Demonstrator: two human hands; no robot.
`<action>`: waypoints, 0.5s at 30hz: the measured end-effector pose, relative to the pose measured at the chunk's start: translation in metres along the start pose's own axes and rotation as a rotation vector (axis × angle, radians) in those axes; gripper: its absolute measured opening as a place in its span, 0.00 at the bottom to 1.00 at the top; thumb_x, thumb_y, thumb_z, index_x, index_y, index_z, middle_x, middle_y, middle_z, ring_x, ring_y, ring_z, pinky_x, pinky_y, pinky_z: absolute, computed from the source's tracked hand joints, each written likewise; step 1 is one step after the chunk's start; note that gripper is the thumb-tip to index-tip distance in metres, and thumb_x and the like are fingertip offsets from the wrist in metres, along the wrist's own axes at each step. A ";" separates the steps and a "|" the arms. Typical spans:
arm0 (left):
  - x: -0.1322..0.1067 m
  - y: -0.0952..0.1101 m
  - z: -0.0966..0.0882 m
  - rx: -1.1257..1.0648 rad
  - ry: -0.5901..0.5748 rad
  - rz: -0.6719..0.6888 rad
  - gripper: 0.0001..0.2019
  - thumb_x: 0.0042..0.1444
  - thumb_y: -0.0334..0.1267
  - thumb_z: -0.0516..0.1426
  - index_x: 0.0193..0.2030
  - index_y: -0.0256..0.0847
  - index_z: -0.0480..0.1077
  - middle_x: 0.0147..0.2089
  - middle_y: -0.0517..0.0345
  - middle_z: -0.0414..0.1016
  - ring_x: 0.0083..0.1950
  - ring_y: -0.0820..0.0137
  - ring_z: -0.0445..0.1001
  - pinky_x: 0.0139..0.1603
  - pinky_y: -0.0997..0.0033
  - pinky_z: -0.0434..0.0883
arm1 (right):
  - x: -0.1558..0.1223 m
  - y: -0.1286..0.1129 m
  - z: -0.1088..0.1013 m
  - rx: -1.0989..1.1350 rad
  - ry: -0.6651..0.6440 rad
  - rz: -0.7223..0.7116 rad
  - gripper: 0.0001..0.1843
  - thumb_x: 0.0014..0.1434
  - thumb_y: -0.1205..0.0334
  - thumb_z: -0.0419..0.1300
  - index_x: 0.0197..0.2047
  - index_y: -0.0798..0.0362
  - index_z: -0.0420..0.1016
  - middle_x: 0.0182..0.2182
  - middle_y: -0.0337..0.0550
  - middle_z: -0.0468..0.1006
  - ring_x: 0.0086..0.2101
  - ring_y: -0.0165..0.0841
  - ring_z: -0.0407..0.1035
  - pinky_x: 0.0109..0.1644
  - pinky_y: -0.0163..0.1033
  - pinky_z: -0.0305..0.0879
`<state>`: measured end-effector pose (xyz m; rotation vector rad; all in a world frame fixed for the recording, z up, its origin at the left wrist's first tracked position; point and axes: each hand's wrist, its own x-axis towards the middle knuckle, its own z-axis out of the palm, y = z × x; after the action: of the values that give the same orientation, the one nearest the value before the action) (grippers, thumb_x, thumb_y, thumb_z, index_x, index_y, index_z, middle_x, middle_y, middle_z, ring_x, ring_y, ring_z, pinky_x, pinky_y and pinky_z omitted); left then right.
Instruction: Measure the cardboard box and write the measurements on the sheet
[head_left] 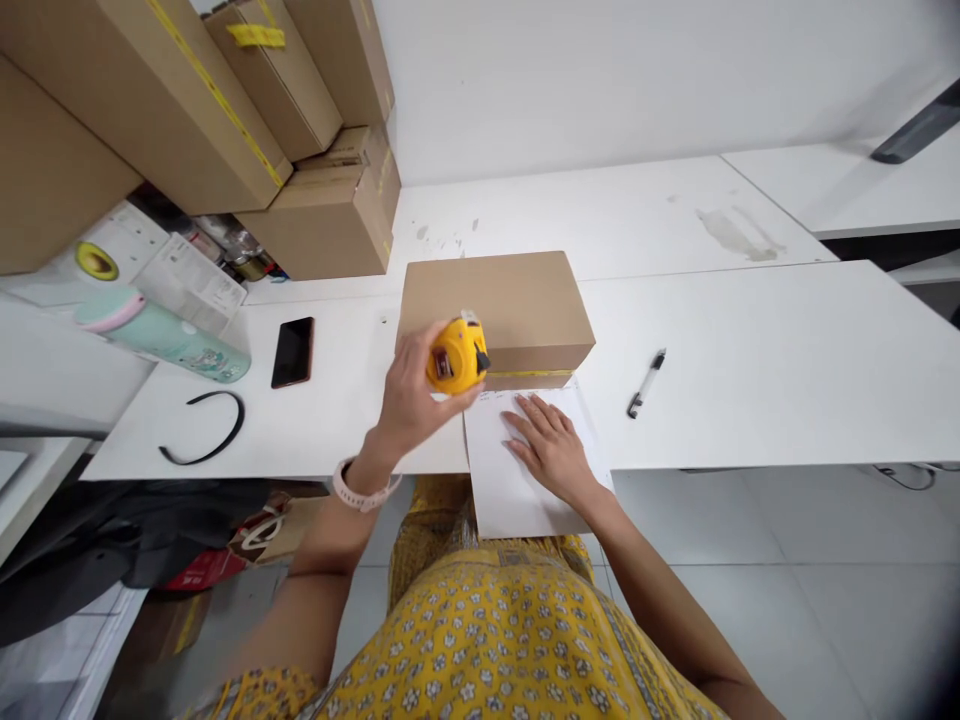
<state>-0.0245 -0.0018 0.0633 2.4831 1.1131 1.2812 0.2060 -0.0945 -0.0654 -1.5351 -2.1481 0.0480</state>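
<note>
My left hand (411, 395) is closed around a yellow tape measure (456, 355), held just in front of a brown cardboard box (495, 300) on the white table (750, 360). A strip of yellow tape runs along the box's lower front edge. My right hand (551, 445) lies flat with fingers stretched out on a white sheet of paper (517, 495) that hangs over the table's near edge. A pale watch band sits on my left wrist.
A pen (646, 383) lies right of the box. A black phone (293, 351), a black curved band (204, 440) and a mint-green bottle (161, 335) lie at the left. Stacked cardboard cartons (225, 110) stand at the back left. Bags sit on the floor below.
</note>
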 end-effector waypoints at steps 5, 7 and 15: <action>0.027 -0.030 0.016 0.101 -0.089 0.114 0.31 0.62 0.50 0.62 0.68 0.44 0.61 0.61 0.44 0.74 0.61 0.53 0.73 0.62 0.51 0.70 | -0.004 0.005 0.013 -0.118 -0.104 0.002 0.26 0.73 0.49 0.50 0.70 0.44 0.66 0.73 0.44 0.60 0.72 0.43 0.53 0.73 0.56 0.53; 0.029 -0.036 0.022 0.125 -0.093 0.138 0.29 0.64 0.53 0.60 0.67 0.45 0.63 0.64 0.42 0.72 0.63 0.52 0.71 0.65 0.49 0.67 | -0.004 0.004 0.012 -0.120 -0.114 0.002 0.26 0.74 0.49 0.49 0.71 0.43 0.65 0.73 0.43 0.59 0.72 0.43 0.52 0.74 0.55 0.52; 0.059 -0.046 0.065 0.174 -0.050 0.117 0.29 0.66 0.60 0.53 0.65 0.43 0.69 0.64 0.42 0.71 0.62 0.54 0.72 0.62 0.53 0.69 | -0.004 0.005 0.008 -0.104 -0.128 0.007 0.26 0.74 0.49 0.48 0.71 0.45 0.65 0.73 0.43 0.58 0.72 0.43 0.51 0.74 0.56 0.51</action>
<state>0.0210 0.0837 0.0416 2.7277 1.1280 1.1909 0.2076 -0.0940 -0.0757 -1.6385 -2.2769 0.0382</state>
